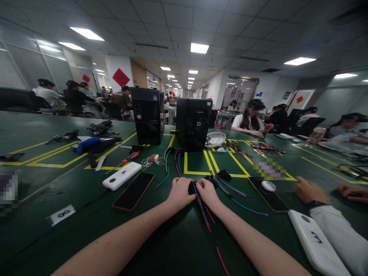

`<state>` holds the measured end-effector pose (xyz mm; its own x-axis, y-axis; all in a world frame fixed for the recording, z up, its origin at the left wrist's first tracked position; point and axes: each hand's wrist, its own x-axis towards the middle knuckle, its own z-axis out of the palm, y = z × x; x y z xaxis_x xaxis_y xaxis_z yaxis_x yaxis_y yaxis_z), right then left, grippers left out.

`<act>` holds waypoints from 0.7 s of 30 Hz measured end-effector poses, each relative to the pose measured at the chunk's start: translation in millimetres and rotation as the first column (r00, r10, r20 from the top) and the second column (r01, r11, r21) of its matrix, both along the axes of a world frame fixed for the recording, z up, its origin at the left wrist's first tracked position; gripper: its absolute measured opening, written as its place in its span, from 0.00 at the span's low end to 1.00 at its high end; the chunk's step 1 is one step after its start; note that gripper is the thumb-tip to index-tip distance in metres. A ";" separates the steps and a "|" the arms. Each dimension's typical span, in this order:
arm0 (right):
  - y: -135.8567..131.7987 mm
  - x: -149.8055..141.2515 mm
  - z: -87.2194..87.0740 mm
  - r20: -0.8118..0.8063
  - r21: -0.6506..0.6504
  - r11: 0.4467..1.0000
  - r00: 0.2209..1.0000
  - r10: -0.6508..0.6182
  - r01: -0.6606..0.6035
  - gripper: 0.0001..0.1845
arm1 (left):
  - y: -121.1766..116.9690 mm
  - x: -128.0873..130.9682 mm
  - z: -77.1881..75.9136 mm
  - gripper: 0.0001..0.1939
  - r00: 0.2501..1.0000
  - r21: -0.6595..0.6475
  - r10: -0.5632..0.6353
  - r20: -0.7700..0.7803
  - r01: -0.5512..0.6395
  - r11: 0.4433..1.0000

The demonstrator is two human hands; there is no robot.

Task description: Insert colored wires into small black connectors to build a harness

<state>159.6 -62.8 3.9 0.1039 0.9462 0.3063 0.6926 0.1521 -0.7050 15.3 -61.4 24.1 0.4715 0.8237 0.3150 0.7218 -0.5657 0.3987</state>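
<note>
My left hand is closed on a small black connector at the middle of the green table. My right hand pinches at the connector's other side, where red and blue wires come out and trail toward me. Its fingertips partly hide the joint. Just beyond my right hand lie more black connectors with red, blue and yellow wires. Past my left hand, other loose wires rest on the table.
Two black computer cases stand ahead. On the left are a phone, a white power bank, a red screwdriver and glasses. A white basket sits behind. At right are another phone and a co-worker's hand.
</note>
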 end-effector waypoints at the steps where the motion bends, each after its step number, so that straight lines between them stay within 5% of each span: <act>1: -0.2 -0.2 -0.8 -0.001 0.005 1.000 1.000 0.001 -0.001 0.13 | -0.2 0.1 0.1 0.16 1.000 0.003 -0.001 0.002 0.001 1.000; 6: -3.1 -2.8 1.9 -0.010 0.028 1.000 1.000 -0.006 0.006 0.13 | 0.4 -0.4 -1.4 0.15 1.000 0.002 0.010 0.026 -0.010 1.000; 12: -8.0 3.6 25.0 0.037 0.173 0.985 0.999 -0.035 0.028 0.15 | 2.3 -0.7 -6.1 0.18 0.997 -0.028 0.041 0.059 -0.039 0.999; 18: 1.7 26.6 22.9 0.237 -0.028 0.998 0.971 -0.045 0.053 0.12 | 9.8 -3.6 -10.0 0.19 0.994 -0.033 0.044 0.101 -0.041 0.999; 21: -1.9 24.7 24.8 0.323 -0.011 0.998 0.945 -0.053 0.060 0.11 | 13.5 -5.4 -9.3 0.19 0.993 -0.042 0.071 0.095 -0.068 0.997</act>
<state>184.3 -64.7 28.7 0.0563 0.9481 0.3130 0.8903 0.0942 -0.4455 9.9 -47.8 14.8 0.3816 0.8660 0.3232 0.7159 -0.4981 0.4893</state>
